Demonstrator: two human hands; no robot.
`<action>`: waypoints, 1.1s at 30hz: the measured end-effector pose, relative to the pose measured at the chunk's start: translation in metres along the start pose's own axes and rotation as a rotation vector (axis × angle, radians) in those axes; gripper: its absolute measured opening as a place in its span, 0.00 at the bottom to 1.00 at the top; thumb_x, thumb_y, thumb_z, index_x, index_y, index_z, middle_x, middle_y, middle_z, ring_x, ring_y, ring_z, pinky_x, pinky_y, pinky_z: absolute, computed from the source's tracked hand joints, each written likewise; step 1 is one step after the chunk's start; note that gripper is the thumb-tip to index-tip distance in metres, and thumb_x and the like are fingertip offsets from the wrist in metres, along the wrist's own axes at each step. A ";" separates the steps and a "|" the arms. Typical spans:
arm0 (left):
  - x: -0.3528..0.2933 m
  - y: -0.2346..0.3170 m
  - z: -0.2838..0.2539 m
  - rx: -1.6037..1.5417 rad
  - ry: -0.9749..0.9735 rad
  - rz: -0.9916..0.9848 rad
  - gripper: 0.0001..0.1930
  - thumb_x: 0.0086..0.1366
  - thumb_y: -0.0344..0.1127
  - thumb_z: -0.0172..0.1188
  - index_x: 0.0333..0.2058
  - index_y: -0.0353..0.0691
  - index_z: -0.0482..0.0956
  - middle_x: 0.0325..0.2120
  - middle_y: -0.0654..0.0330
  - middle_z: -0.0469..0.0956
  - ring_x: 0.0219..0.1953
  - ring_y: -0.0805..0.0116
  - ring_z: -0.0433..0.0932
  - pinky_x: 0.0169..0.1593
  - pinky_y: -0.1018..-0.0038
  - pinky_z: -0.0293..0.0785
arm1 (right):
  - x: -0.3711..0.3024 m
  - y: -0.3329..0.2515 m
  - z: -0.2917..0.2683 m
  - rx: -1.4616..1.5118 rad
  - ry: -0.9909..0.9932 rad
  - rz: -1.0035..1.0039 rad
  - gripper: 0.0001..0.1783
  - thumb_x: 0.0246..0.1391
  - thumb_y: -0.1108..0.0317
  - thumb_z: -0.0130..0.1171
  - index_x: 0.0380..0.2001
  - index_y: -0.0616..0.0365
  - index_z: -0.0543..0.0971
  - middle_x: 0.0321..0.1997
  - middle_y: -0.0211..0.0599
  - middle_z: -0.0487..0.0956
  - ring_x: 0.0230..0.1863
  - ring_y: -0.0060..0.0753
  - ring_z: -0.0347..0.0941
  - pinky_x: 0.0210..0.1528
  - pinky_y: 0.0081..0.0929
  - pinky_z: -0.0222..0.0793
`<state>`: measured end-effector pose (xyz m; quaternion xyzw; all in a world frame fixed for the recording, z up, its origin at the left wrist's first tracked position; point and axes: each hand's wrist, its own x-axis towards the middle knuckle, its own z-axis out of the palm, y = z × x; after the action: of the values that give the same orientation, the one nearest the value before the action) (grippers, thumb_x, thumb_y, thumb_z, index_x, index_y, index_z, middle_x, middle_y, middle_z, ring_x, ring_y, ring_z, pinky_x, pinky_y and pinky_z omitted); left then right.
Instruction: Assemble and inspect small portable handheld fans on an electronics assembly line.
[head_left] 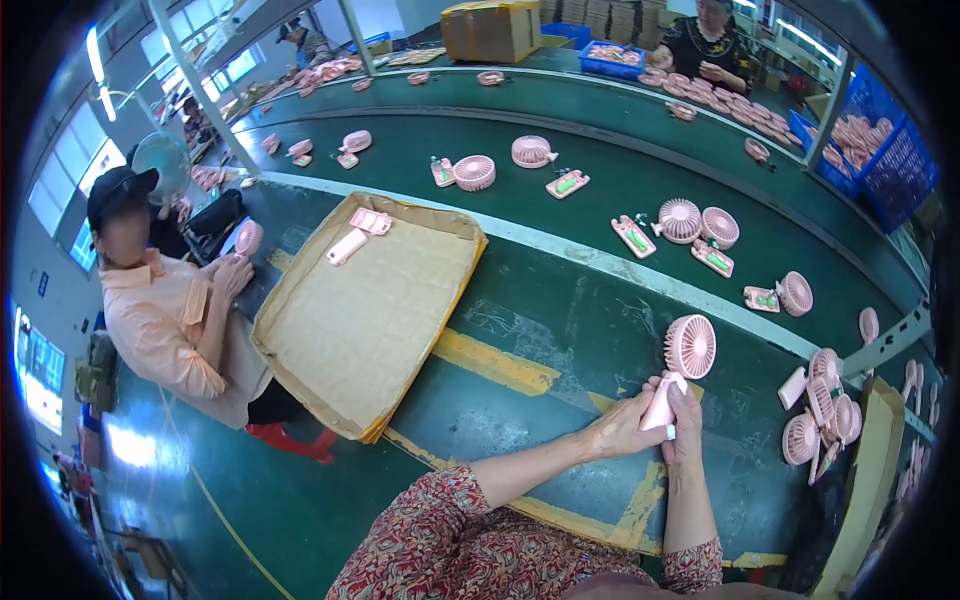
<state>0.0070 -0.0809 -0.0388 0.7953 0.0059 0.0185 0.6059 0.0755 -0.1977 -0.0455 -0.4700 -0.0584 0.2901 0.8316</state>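
Nearest to the camera is the patterned sleeve [415,535] of the left arm, below the cardboard tray [370,310] and to its right. The pink fan [690,347], the thing being worked on, is well to the right of the tray, above the table [500,415]; its round head points up and its handle goes down between the two hands.

I judge that the step in hand is work on this handle, perhaps pressing its shell together, because the open handles [633,237] on the belt, to the right of the tray, show green parts inside. The next move, in my opinion, calls for a firm hold and even pressure from both thumbs, without pushing on the round head.

The left forearm comes slanting from the tray's side, and the left hand [625,430] pinches the handle with bent fingers. The right forearm, farther from the tray, rises almost straight; the right hand [684,428] closes on the other side, with the thumb lying along the handle. So neither hand is spread, and they meet around the handle. How the hidden fingers stand underneath, I cannot tell.
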 end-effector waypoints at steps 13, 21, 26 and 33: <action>-0.004 0.009 -0.004 0.017 -0.037 -0.046 0.26 0.55 0.41 0.56 0.48 0.28 0.64 0.37 0.43 0.74 0.41 0.53 0.76 0.43 0.64 0.72 | -0.006 -0.003 0.005 0.004 -0.027 -0.006 0.20 0.55 0.63 0.56 0.47 0.63 0.68 0.43 0.43 0.76 0.45 0.31 0.73 0.48 0.29 0.71; 0.002 -0.005 0.003 -0.029 0.013 -0.007 0.28 0.55 0.35 0.57 0.53 0.29 0.61 0.36 0.51 0.75 0.32 0.65 0.77 0.36 0.71 0.75 | -0.002 -0.003 0.001 -0.012 -0.031 0.002 0.19 0.56 0.63 0.55 0.48 0.62 0.68 0.43 0.41 0.76 0.45 0.30 0.73 0.49 0.28 0.71; 0.002 0.005 -0.006 -0.310 -0.060 -0.178 0.19 0.58 0.31 0.54 0.48 0.33 0.66 0.29 0.61 0.76 0.25 0.77 0.75 0.26 0.82 0.74 | 0.002 -0.006 0.004 -0.055 -0.074 0.006 0.20 0.56 0.61 0.55 0.48 0.61 0.68 0.42 0.38 0.76 0.40 0.25 0.74 0.41 0.23 0.73; 0.006 0.004 -0.019 -0.637 -0.067 -0.208 0.17 0.61 0.38 0.50 0.45 0.33 0.69 0.32 0.56 0.78 0.26 0.73 0.76 0.27 0.81 0.73 | 0.005 0.001 -0.002 -0.066 -0.062 -0.026 0.24 0.60 0.52 0.50 0.50 0.59 0.67 0.38 0.32 0.74 0.36 0.18 0.71 0.36 0.18 0.70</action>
<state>0.0122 -0.0638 -0.0298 0.5611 0.0609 -0.0688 0.8227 0.0802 -0.1960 -0.0486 -0.4870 -0.0998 0.2916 0.8172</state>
